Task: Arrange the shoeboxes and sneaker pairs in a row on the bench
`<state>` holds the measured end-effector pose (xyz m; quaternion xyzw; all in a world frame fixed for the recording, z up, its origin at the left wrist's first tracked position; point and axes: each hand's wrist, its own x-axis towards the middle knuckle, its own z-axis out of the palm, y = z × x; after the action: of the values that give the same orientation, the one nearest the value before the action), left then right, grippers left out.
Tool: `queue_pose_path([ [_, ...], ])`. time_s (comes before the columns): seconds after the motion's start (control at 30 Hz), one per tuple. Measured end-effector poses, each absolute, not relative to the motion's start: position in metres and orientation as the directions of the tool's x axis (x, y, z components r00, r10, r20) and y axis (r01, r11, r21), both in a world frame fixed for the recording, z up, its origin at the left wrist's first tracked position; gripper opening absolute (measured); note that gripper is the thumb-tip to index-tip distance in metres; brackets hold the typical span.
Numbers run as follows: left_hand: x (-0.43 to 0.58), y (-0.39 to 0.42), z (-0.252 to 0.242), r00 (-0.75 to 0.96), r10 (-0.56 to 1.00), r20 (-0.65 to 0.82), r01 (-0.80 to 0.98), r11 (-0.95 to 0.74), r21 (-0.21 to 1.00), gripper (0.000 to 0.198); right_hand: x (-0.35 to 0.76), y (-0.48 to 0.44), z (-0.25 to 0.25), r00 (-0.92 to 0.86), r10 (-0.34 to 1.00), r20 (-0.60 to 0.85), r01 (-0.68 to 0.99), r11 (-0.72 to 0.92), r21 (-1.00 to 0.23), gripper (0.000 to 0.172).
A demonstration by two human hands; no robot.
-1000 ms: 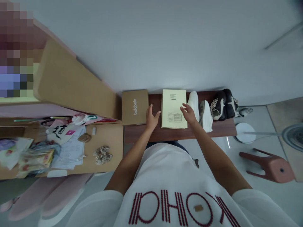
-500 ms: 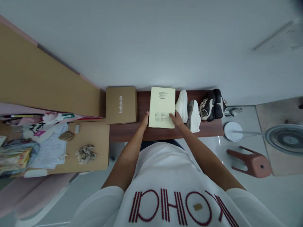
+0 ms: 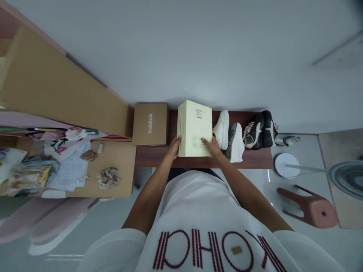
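Observation:
A pale yellow box with printed labels stands on a dark wooden bench against the wall. My left hand presses on its near left edge. On the near right edge my right hand grips it, thumb on the lid. The box looks raised, with its left side wall showing. A brown cardboard box with white lettering lies just left of it.
White sneakers and dark sneakers sit on the bench to the right. A desk with papers and clutter stands left. On the floor right are a red stool and a fan base.
Both hands closed in from above the yellow box onto its near corners. The box has come up off the bench, so its left side wall now shows.

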<state>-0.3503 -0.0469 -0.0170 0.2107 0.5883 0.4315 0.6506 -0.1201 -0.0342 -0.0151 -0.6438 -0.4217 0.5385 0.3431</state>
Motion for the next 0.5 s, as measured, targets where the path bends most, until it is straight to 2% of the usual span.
queue_pose_path([
  [0.13,-0.364,-0.054,0.003,0.092,0.76,-0.643,-0.386,0.622,0.681,0.078,-0.127,-0.033,-0.012,0.003,0.934,-0.358,0.213,-0.35,-0.912,0.115],
  [0.27,-0.37,-0.053,0.017,0.05,0.761,-0.647,-0.327,0.625,0.709,0.076,-0.141,-0.026,-0.017,-0.018,0.94,-0.339,0.319,-0.316,-0.893,0.13],
  [0.37,-0.369,-0.048,0.024,-0.034,0.781,-0.623,-0.294,0.588,0.754,0.071,-0.156,-0.024,-0.018,-0.059,0.916,-0.396,0.33,-0.357,-0.874,0.127],
  [0.5,-0.366,-0.042,0.034,-0.137,0.811,-0.569,-0.206,0.539,0.817,0.063,-0.171,-0.024,-0.011,-0.18,0.886,-0.427,0.215,-0.388,-0.896,0.116],
])
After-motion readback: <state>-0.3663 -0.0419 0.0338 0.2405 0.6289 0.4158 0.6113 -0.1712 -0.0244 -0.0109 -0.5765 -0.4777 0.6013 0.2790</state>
